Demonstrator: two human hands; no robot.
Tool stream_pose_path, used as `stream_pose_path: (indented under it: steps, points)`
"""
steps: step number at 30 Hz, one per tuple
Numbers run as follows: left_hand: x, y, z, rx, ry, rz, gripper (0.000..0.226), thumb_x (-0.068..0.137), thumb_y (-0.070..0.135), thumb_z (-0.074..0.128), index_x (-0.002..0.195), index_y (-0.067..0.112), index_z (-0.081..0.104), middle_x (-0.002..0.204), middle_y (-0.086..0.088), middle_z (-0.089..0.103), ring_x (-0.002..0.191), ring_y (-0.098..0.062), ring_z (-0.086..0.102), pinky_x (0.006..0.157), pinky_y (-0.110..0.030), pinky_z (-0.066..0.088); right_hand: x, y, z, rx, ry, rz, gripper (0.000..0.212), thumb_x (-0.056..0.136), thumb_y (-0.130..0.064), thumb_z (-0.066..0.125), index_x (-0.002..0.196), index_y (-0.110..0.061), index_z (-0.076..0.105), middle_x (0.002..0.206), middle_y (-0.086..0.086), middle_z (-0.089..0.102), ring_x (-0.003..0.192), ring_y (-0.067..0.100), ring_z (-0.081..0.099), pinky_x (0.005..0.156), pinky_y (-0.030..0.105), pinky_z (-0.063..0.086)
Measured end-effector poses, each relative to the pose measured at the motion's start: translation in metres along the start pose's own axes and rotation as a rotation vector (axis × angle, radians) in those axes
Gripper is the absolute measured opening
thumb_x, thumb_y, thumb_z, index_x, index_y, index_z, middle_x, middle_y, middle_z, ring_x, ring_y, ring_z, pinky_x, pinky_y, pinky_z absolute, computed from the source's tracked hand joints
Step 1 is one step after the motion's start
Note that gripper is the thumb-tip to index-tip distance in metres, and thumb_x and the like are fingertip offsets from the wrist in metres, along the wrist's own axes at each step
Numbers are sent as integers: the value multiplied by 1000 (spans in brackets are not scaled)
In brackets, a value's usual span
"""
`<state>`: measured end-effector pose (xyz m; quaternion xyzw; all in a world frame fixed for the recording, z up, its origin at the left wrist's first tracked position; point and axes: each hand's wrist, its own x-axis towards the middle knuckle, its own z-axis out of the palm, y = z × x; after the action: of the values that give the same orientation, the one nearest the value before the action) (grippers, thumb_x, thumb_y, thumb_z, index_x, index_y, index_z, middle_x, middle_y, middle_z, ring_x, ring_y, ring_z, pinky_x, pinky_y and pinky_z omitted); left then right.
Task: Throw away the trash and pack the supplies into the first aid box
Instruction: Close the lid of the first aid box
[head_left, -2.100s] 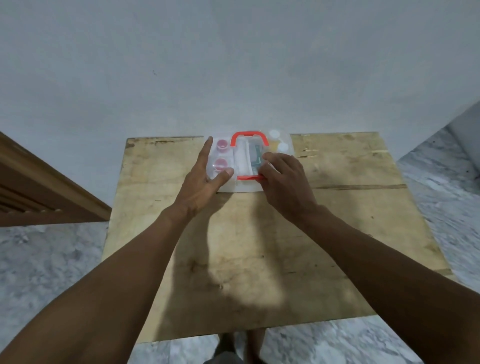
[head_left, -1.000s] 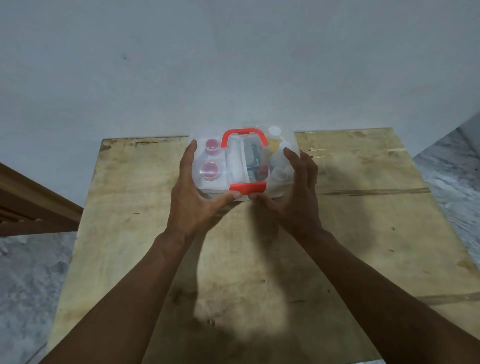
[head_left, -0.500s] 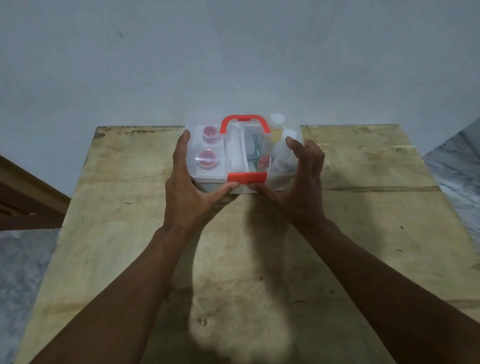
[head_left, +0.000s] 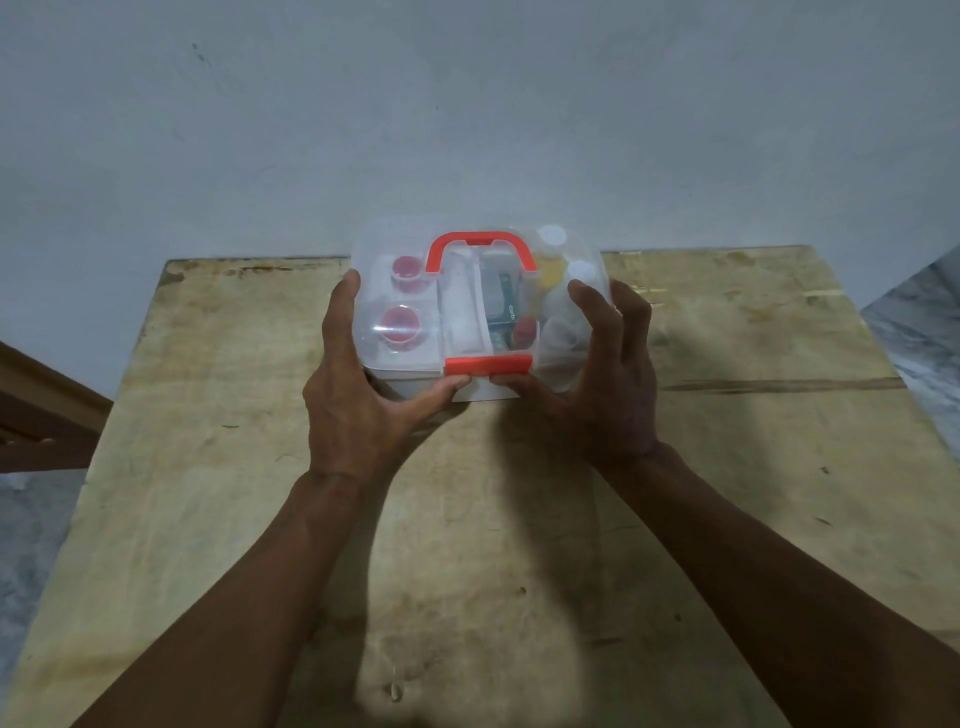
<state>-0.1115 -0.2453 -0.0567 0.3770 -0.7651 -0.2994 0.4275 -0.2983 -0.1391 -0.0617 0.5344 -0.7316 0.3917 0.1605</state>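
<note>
Two sets of fingers (head_left: 340, 312) clasp the first aid box (head_left: 467, 332) from either side. The left hand (head_left: 353, 410) curls round its left wall with the thumb tucked under the near edge, and the right hand (head_left: 608, 405) curls round its right wall, thumb likewise under the near edge. Both thumbs sit just below the orange latch (head_left: 488, 365), which lies flat against the front of the closed clear lid. An orange handle (head_left: 480, 244) lies folded on the lid's far side. Through the lid show two red-capped pots (head_left: 399, 325) at the left, a dark packet (head_left: 501, 301) in the middle, and white and yellow things at the right, too hazy to name. The box seems raised over the far end of the wooden table (head_left: 519, 545), though its underside is hidden. Behind stands a pale wall (head_left: 467, 104); marble floor (head_left: 924, 332) shows at the right
</note>
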Motion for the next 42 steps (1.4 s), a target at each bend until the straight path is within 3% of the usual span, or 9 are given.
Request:
stream_pose_path:
  steps: [11, 16, 18, 21, 25, 33, 36, 39, 42]
  points:
    - [-3, 16, -6, -108, -68, -93, 103, 68, 55, 82, 146, 36, 18, 149, 13, 38, 133, -6, 45, 107, -35, 46, 4, -11, -10, 38, -48, 100, 92, 69, -67, 75, 135, -22, 30, 140, 18, 35, 125, 32, 46, 84, 44, 60]
    - [-1, 38, -15, -176, -127, -257, 122, 61, 54, 82, 154, 31, 6, 142, 21, 35, 125, 1, 41, 93, 0, 37, 7, -20, -21, 159, -157, 207, 100, 64, -71, 72, 139, -23, 28, 143, 21, 39, 129, 30, 42, 97, 44, 53]
    - [0, 43, -19, -183, -151, -304, 127, 57, 52, 80, 155, 29, 3, 147, 12, 40, 122, -1, 42, 94, -8, 37, 8, -17, -23, 258, -210, 304, 111, 62, -64, 80, 146, -21, 20, 151, 13, 33, 135, 25, 39, 103, 49, 49]
    - [1, 41, -23, -182, -181, -282, 118, 58, 51, 84, 152, 32, 15, 144, 11, 47, 118, 5, 51, 94, -14, 45, 10, -14, -27, 384, -299, 426, 128, 59, -59, 85, 154, -20, 9, 158, 0, 25, 142, 20, 37, 104, 52, 48]
    - [7, 36, -24, -195, -167, -248, 100, 61, 41, 90, 142, 35, 31, 128, 15, 57, 107, 17, 56, 81, -6, 50, 17, -20, -30, 353, -338, 450, 127, 55, -81, 71, 153, -23, 14, 156, -4, 33, 134, 19, 47, 100, 47, 52]
    - [39, 24, -13, -171, -159, -232, 97, 61, 34, 91, 139, 34, 34, 120, 7, 65, 100, 14, 60, 73, -2, 47, 47, -19, -21, 299, -343, 449, 124, 55, -83, 66, 151, -19, 21, 151, 0, 43, 125, 17, 53, 100, 41, 52]
    - [50, 17, -8, -157, -156, -240, 99, 62, 31, 91, 141, 32, 32, 122, 5, 64, 95, 17, 59, 74, 0, 45, 58, -17, -14, 323, -345, 450, 116, 58, -85, 65, 149, -29, 21, 149, -10, 43, 126, 13, 54, 103, 38, 51]
    - [54, 14, -6, -150, -159, -248, 102, 62, 31, 90, 143, 33, 29, 122, 9, 61, 93, 21, 57, 74, 3, 43, 62, -21, -14, 320, -334, 428, 88, 62, -71, 70, 133, -47, 24, 129, -32, 37, 109, -6, 48, 96, 22, 45]
    - [53, 14, -4, -160, -155, -253, 99, 64, 28, 90, 141, 32, 28, 120, 12, 58, 92, 22, 56, 74, 4, 42, 63, -22, -12, 312, -333, 457, 87, 62, -73, 69, 133, -43, 28, 130, -26, 43, 110, -2, 51, 96, 22, 45]
